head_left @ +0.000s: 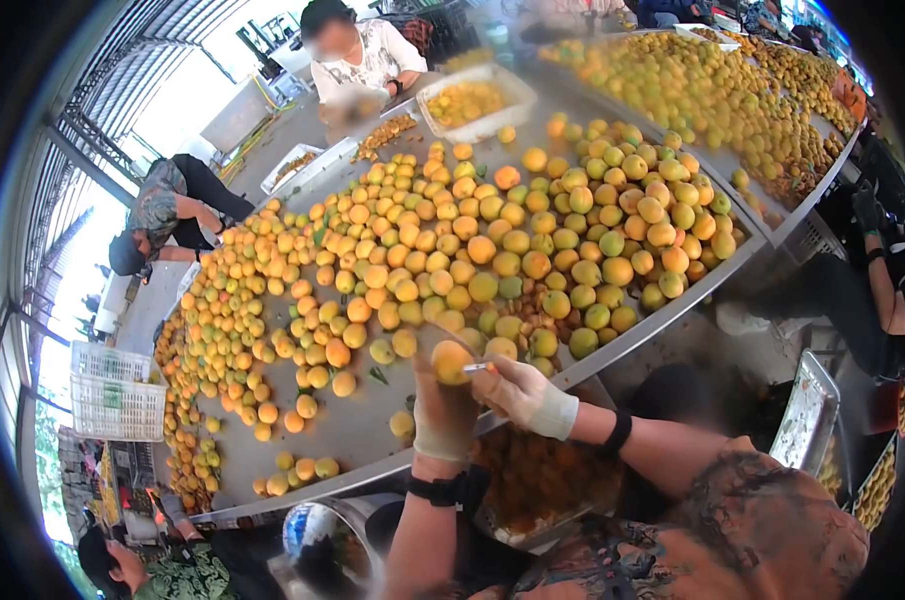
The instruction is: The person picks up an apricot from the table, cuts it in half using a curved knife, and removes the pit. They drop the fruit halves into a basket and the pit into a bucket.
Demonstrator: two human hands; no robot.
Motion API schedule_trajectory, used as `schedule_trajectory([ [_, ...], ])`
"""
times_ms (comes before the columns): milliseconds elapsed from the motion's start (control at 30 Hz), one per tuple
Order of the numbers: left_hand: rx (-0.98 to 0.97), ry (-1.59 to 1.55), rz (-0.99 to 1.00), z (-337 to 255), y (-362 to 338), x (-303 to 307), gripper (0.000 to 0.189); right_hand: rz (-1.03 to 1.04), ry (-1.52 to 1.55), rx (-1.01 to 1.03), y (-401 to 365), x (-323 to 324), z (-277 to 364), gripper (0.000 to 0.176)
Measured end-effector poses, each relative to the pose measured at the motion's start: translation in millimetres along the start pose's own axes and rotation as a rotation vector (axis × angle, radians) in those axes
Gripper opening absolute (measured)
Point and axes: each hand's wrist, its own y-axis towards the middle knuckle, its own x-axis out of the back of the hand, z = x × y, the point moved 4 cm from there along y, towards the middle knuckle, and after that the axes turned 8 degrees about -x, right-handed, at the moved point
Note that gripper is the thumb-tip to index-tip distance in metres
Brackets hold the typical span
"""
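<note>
My left hand [443, 405], in a pale glove with a black band at the wrist, holds an orange-yellow fruit [451, 362] near the table's front edge. Just right of it, my right hand [526, 395], also gloved, pinches a small thin tool [476, 367] whose tip is at the fruit's side. Whether the tip enters the fruit cannot be made out. Many loose yellow, orange and greenish fruits [403, 250] spread over the metal table [357, 440] beyond my hands.
A white tray of fruit pieces [478, 130] stands at the back beside a seated person [358, 60]. Other people work at left and right. A white crate [118, 400] is at far left. Below the table edge are a bucket [358, 510] and a metal tray [808, 410].
</note>
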Motion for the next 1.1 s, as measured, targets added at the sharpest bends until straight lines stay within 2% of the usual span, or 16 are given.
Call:
schedule_trajectory([
  [33, -0.052, -0.022, -0.001, 2, -5, -2, 0.058, -0.077, -0.248, 0.147, -3, 0, -1, 0.036],
  [133, -0.094, -0.031, -0.037, 3, -26, -13, 0.055, -0.111, -0.443, 0.135, -15, -7, 6, 0.035],
  [200, -0.099, -0.148, 0.03, 7, -33, -9, 0.053, -0.122, -0.472, 0.151, -19, -10, 4, 0.032],
  [267, -0.115, -0.106, 0.029, 5, -41, -6, 0.056, -0.059, -0.259, 0.043, -22, -14, -3, 0.032],
  [400, -0.157, -0.084, 0.068, 2, -56, -9, 0.064, -0.048, -0.114, 0.047, -26, -23, -13, 0.033],
  [533, -0.194, 0.028, 0.095, -8, -67, -12, 0.069, -0.071, -0.096, 0.04, -31, -31, -9, 0.035],
  [700, -0.279, 0.23, 0.073, -18, -72, -10, 0.065, -0.18, -0.295, 0.204, -30, -32, -11, 0.039],
  [800, -0.265, 0.294, 0.0, -23, -72, -5, 0.062, -0.198, -0.269, 0.166, -18, -31, -26, 0.041],
  [867, -0.269, 0.348, 0.029, -23, -68, 6, 0.062, -0.21, -0.288, 0.133, -13, -30, -29, 0.041],
  [933, -0.271, 0.409, 0.06, -25, -63, 12, 0.061, -0.147, -0.042, 0.122, -5, -36, -35, 0.043],
  [967, -0.304, 0.482, 0.062, -26, -62, 15, 0.061, -0.081, 0.055, -0.019, -8, -31, -42, 0.036],
  [1000, -0.339, 0.555, 0.063, -30, -60, 12, 0.06, -0.09, 0.06, -0.012, -8, -25, -36, 0.036],
  [1033, -0.338, 0.557, 0.069, -32, -58, 8, 0.06, -0.162, -0.342, 0.094, -9, -19, -25, 0.034],
  [1067, -0.421, 0.764, 0.023, -39, -58, 6, 0.058, -0.226, -0.745, 0.196, -9, -16, -17, 0.033],
  [1100, -0.497, 0.974, -0.029, -45, -61, 3, 0.057, -0.231, -0.918, 0.231, -5, -12, -15, 0.029],
])
